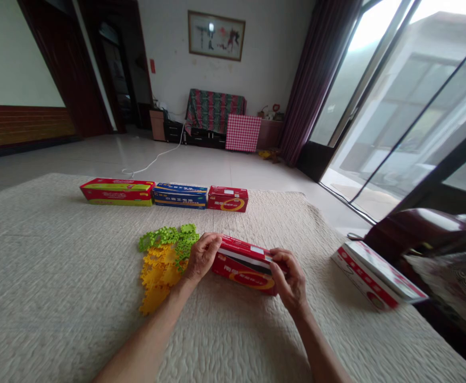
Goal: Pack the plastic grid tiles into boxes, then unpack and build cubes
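A red cardboard box (244, 271) with a yellow ring printed on its side lies in front of me on the quilted cover. Its lid is slightly raised, and a dark gap shows along the near edge. My left hand (204, 256) grips the lid at the left end, thumb and fingers closed on it. At the right end my right hand (291, 276) pinches the lid edge between thumb and fingers. What is inside the box cannot be made out. Close to my left hand lie green puzzle-edged foam pieces (159, 236) and yellow ones (159, 276).
Behind, a red-and-green box (117, 192), a blue box (180, 197) and another red box (228, 199) stand in a row. A white-and-red box (379, 276) sits at the right beside dark furniture. A white cable (157, 158) crosses the floor beyond the cover (77, 266).
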The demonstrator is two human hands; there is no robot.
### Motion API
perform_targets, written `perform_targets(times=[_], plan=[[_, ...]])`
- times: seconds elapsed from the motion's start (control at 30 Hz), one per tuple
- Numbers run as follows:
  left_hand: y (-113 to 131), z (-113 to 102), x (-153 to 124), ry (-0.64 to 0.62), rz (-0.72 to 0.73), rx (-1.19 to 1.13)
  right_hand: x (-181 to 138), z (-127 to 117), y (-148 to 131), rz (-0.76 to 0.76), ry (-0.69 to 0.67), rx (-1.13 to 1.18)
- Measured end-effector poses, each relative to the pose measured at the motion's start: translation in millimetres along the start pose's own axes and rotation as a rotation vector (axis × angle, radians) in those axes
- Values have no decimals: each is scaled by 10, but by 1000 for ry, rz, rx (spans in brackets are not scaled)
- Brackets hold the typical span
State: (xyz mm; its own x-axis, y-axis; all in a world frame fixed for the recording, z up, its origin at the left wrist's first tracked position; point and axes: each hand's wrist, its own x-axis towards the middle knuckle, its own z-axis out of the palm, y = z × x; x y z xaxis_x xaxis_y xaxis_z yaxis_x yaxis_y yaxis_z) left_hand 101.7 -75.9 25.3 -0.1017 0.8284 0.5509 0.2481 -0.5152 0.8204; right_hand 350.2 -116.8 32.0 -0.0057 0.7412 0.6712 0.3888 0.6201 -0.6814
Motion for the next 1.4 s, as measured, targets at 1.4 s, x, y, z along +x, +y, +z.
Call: perform_targets(times=[1.4], plan=[[5,-52,1,-164,-23,42,46,-44,-49,-13,-19,-80]])
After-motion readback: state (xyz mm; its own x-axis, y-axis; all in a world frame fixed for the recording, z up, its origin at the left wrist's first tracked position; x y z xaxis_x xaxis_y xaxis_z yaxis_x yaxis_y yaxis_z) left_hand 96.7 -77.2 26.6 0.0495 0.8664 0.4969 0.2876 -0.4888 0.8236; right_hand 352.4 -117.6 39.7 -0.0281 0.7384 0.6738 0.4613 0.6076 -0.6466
